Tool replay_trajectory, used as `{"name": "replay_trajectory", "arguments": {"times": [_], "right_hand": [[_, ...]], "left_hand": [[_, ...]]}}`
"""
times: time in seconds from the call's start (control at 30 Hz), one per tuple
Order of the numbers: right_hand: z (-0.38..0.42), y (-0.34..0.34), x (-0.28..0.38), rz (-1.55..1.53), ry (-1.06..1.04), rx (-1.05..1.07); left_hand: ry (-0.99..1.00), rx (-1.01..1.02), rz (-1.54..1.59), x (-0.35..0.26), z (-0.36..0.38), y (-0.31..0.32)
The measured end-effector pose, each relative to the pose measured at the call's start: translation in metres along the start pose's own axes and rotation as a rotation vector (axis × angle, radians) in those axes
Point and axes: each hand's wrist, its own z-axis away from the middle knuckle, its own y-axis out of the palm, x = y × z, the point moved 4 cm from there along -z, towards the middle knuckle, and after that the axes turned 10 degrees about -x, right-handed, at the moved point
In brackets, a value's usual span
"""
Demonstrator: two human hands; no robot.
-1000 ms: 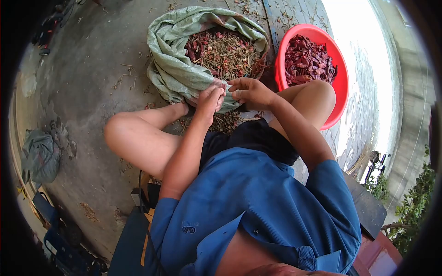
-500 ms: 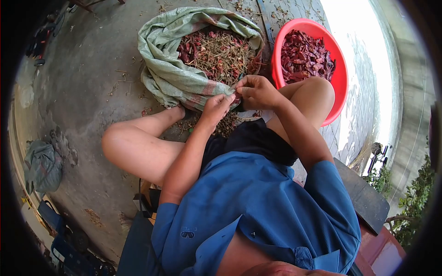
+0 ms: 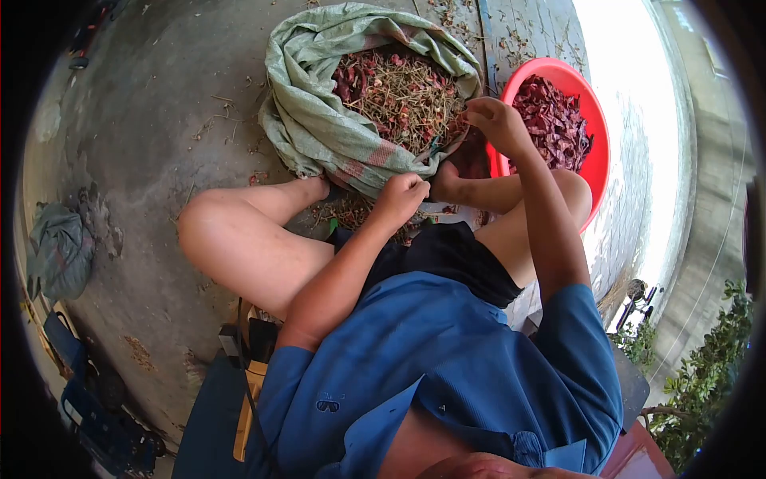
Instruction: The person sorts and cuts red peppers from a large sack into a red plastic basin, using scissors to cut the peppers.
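A pale green woven sack (image 3: 307,120) with rolled-down sides stands on the floor in front of me. Inside lie dry stems (image 3: 407,104) mixed with red dried chillies (image 3: 351,80). My left hand (image 3: 401,198) is closed in a pinch by the sack's near edge, above my lap; what it holds, if anything, is too small to make out. Over the sack's right rim, beside the red basin (image 3: 600,136), my right hand (image 3: 501,128) has its fingers pressed together; their contents cannot be made out. Dark red dried chillies (image 3: 550,124) fill much of the basin.
Loose stems and scraps (image 3: 351,214) lie on the floor between my legs and near the sack. A dark grey-green bag (image 3: 60,251) sits at far left. My bent knees flank the sack, the right one against the basin.
My hands were together at the sack's near edge and are now apart. The right has moved up and right towards the basin; the left has dropped slightly nearer my lap. The view has shifted.
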Motion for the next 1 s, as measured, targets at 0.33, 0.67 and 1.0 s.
{"name": "replay_trajectory", "arguments": {"times": [0.33, 0.67, 1.0], "right_hand": [[-0.017, 0.252, -0.003, 0.237, 0.002, 0.071], [-0.027, 0.195, -0.049, 0.193, 0.153, 0.077], [-0.027, 0.18, -0.05, 0.294, 0.237, -0.098]], "left_hand": [[-0.018, -0.152, -0.006, -0.005, 0.008, -0.047], [-0.004, -0.029, 0.14, -0.032, 0.006, -0.022], [-0.044, -0.024, 0.178, -0.017, 0.002, -0.017]]}}
